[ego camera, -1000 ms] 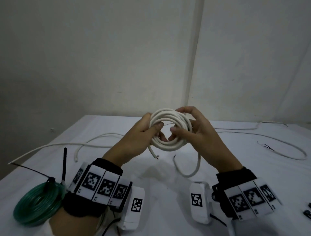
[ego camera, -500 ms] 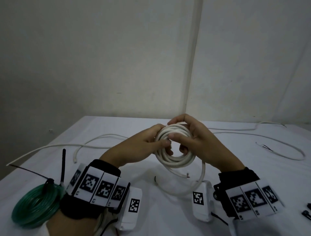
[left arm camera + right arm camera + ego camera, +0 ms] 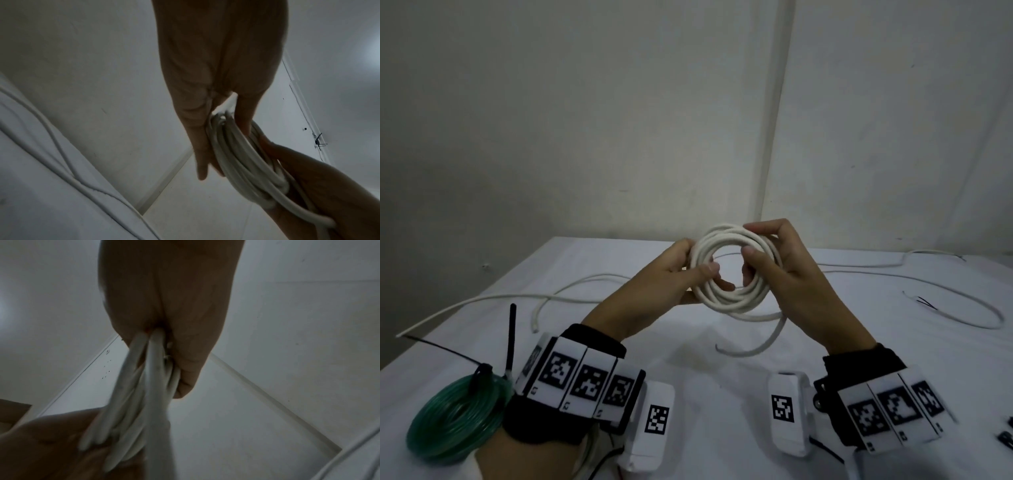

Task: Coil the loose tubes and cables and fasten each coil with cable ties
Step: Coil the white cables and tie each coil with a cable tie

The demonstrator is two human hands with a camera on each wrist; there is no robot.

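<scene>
Both hands hold a white cable coil (image 3: 732,298) upright above the white table (image 3: 722,387). My left hand (image 3: 685,274) grips its left side, thumb across the front of the loops. My right hand (image 3: 774,257) grips the right side, thumb inside the ring and fingers over the top. A loose tail (image 3: 760,346) of the cable hangs from the coil's bottom and curls toward the table. In the left wrist view the coil (image 3: 242,160) runs between the two hands; in the right wrist view the loops (image 3: 148,386) leave my right palm.
A green tube coil (image 3: 455,418) fastened with a black cable tie (image 3: 510,339) lies at the near left. Loose white cables lie on the left (image 3: 571,291) and far right (image 3: 945,294). Small dark pieces (image 3: 1005,438) sit at the right edge. A wall stands behind the table.
The coil was lowered toward the table half a second ago and is now raised again. The hanging tail has swung to the right.
</scene>
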